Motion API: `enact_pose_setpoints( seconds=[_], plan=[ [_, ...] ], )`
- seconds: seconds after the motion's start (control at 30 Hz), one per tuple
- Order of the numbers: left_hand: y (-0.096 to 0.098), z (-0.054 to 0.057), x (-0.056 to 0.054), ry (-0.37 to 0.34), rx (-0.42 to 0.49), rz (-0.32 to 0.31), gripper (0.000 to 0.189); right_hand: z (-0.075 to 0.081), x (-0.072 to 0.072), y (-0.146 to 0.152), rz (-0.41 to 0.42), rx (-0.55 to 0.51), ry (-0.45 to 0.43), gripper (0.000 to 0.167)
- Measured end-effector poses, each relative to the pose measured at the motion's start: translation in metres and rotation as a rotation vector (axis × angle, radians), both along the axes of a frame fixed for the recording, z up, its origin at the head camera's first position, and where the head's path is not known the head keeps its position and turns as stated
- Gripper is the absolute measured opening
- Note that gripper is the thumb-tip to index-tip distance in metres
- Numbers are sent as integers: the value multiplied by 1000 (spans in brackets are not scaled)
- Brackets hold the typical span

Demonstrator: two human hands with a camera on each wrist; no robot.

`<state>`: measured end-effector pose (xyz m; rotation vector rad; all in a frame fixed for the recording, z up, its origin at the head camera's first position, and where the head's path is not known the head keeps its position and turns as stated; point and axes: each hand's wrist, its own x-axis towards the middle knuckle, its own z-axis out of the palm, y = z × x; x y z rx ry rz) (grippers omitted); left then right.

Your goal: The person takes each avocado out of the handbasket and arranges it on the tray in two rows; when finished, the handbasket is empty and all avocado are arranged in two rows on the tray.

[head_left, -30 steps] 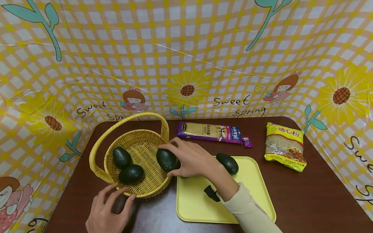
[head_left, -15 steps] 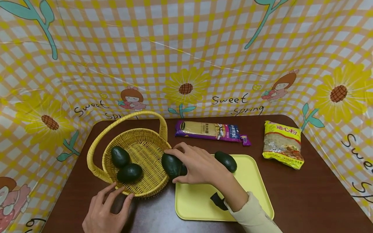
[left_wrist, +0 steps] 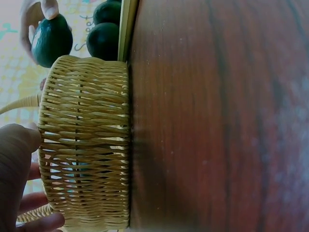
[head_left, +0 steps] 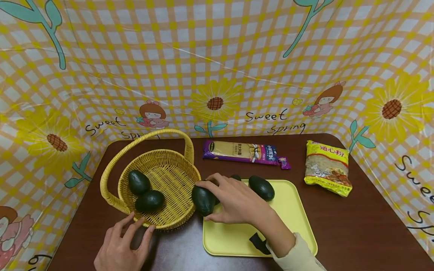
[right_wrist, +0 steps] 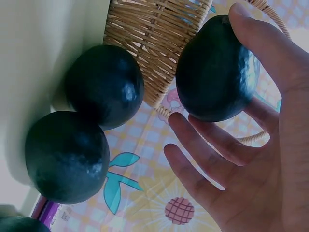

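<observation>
My right hand (head_left: 234,199) pinches a dark green avocado (head_left: 202,201) between thumb and fingers, in the gap between basket and tray. In the right wrist view this avocado (right_wrist: 215,72) overlaps the wicker wall. At the lower left, my left hand (head_left: 123,241) holds the near rim of the yellow wicker basket (head_left: 194,171), with thumb and fingers spread along it. Inside the basket lie two avocados, one avocado (head_left: 139,182) touching the other avocado (head_left: 150,201). On the yellow tray (head_left: 237,244) sits an avocado (head_left: 261,188); another avocado (head_left: 236,177) is mostly hidden behind my hand.
A purple pack of pasta (head_left: 240,152) lies behind the tray, and a yellow bag of macaroni (head_left: 327,168) at the back right. The basket's tall handle (head_left: 149,137) arches over its left and back. A black strip (head_left: 259,242) hangs by my right wrist.
My right hand has carried the avocado rightward and nearer, from over the basket's right rim to beside the tray's left edge. My left hand has stayed at the basket rim.
</observation>
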<state>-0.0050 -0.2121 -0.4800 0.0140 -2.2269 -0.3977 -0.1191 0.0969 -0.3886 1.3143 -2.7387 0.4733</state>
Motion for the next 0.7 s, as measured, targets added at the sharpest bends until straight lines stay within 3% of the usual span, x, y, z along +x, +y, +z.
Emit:
enact_pose_setpoints(
  seconds=[0.13, 0.33, 0.53, 0.7],
  plan=[
    [-1, -1, 0, 0, -3, -13, 67, -3, 7, 4, -22, 9, -9, 90],
    [-4, 0, 3, -58, -7, -28, 62, -9, 18, 11, -57, -1, -39, 91],
    [-6, 1, 4, -74, 0, -37, 46, -20, 28, 18, -79, -8, -79, 90],
    [-4, -2, 3, -45, 19, -29, 55, -29, 35, 21, -83, -13, -88, 90]
  ],
)
